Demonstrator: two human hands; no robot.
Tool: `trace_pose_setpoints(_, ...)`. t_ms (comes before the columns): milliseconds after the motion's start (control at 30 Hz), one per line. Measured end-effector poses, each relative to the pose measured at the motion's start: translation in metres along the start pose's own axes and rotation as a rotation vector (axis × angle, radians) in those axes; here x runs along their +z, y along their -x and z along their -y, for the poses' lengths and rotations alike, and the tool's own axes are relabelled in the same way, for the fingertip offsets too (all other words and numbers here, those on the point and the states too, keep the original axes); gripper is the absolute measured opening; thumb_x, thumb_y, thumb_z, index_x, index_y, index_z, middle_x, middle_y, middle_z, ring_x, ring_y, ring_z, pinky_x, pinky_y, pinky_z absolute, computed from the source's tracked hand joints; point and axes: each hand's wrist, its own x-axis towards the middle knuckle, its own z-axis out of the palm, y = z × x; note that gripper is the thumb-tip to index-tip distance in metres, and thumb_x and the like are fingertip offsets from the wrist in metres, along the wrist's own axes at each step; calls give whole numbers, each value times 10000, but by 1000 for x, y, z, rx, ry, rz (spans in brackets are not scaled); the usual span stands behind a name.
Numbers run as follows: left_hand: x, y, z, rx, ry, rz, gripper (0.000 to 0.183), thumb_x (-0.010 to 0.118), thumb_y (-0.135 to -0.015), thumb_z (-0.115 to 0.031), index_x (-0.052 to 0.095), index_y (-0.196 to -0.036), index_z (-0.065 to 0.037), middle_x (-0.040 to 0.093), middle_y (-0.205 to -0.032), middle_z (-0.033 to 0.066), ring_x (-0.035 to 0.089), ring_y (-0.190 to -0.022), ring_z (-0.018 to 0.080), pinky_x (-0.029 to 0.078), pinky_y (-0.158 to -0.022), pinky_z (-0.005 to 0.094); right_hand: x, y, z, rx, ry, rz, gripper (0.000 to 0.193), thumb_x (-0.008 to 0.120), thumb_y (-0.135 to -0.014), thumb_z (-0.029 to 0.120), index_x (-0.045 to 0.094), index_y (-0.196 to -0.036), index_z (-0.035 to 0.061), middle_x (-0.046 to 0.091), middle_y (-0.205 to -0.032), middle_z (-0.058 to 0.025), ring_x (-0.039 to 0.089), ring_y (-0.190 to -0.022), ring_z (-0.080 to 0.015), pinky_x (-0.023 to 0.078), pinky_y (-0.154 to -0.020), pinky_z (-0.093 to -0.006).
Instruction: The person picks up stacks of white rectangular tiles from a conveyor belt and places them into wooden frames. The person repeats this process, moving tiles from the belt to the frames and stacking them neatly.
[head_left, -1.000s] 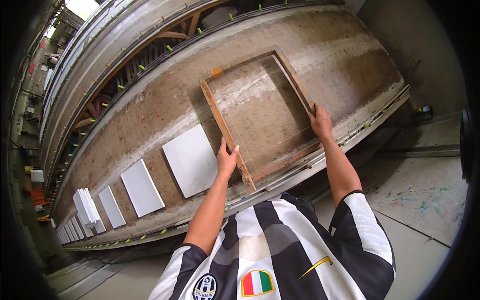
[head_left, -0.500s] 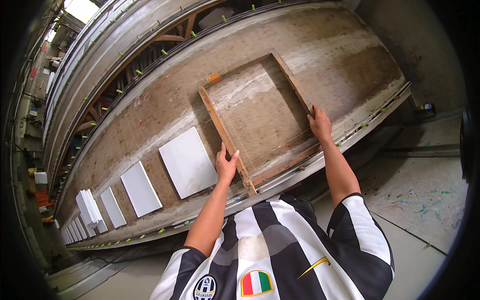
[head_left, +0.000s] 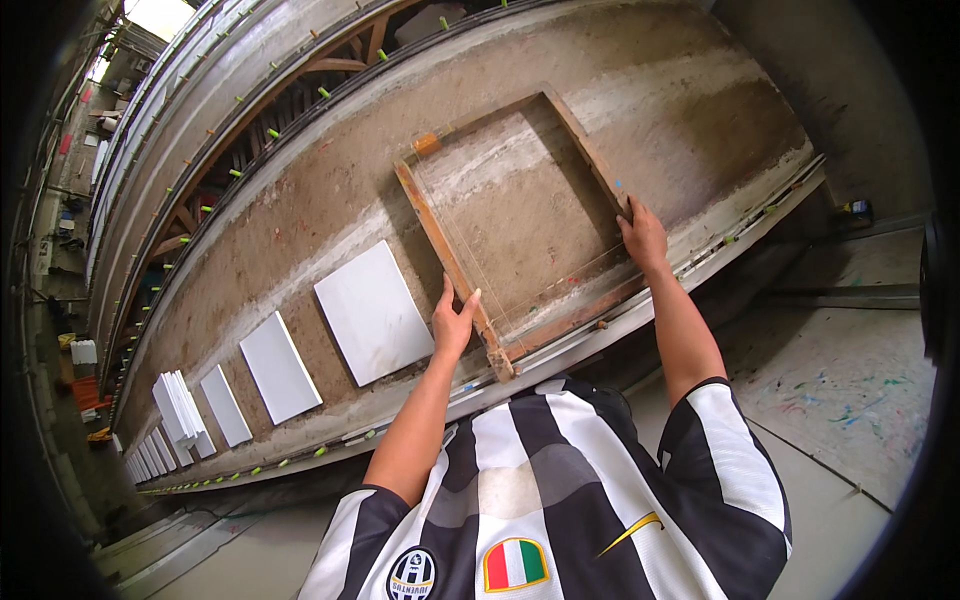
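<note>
A rectangular wooden screen frame [head_left: 432, 228] lies on the long, stained table [head_left: 290, 215] in front of me, slightly tilted to the left. Thin pale lines run inside its bars, and the brown surface shows through the middle. My left hand [head_left: 453, 322] is closed on the lower part of the left bar, with the thumb on top. On the right bar, my right hand [head_left: 643, 238] grips near the lower end, its fingers partly hidden. Just left of my left hand lies a flat white panel [head_left: 374, 314].
More white panels [head_left: 281, 368] run in a row leftward along the near edge, with a stack of white sheets [head_left: 182, 410] among them. Green pegs [head_left: 324, 93] line the far rail. Another long table [head_left: 215, 75] stands beyond. Paint specks mark the floor [head_left: 830, 400] at right.
The scene sits slightly higher in the picture, as my view has shifted a little. Both hands keep their hold on the frame, which shows no clear movement on the table.
</note>
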Motion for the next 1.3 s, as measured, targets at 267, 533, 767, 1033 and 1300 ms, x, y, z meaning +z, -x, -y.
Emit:
trace_pose_setpoints(267, -5, 2, -15, -79, -27, 44, 889, 735, -927, -425, 296, -1579, -8, 632, -1341, 262, 628, -1218, 314, 479, -1025, 389, 0, 0, -1, -29, 38, -44, 533, 690, -921, 250, 530, -1414, 127, 680, -1198, -155, 646, -1105, -369, 530, -914, -472)
trace_pose_setpoints(533, -15, -3, -1, -27, -12, 47, 899, 772, -879, -477, 380, -1556, -34, 705, -1054, 172, 624, -789, 181, 525, -756, 318, -3, 10, 30, 48, 301, -118, 645, 755, -872, 272, 502, -1450, 135, 632, -1216, -183, 597, -1164, -367, 485, -967, -473)
trace_pose_setpoints(767, -59, 8, -1, -115, 131, -25, 751, 726, -930, -460, 490, -1485, -13, 710, -1082, 181, 728, -807, 234, 567, -750, 345, 36, 42, 134, -243, 160, -149, 652, 778, -846, 263, 531, -1429, 108, 558, -1320, -193, 514, -1235, -374, 404, -1055, -482)
trace_pose_setpoints(1033, -143, 20, 44, -13, 228, -205, 464, 701, -960, -373, 690, -1242, -5, 725, -1089, 174, 711, -793, 236, 571, -725, 350, 96, 129, 318, -560, -108, 120, 605, 750, -866, 288, 546, -1396, 82, 552, -1315, -232, 529, -1214, -406, 418, -1042, -495)
trace_pose_setpoints(1300, -271, 39, 156, -2, 436, -294, 419, 693, -975, -356, 710, -1193, 1, 750, -1032, 145, 697, -813, 176, 547, -707, 309, 173, 239, 487, -715, -184, 257, 600, 734, -891, 308, 531, -1412, 89, 545, -1320, -242, 528, -1221, -405, 439, -1023, -495)
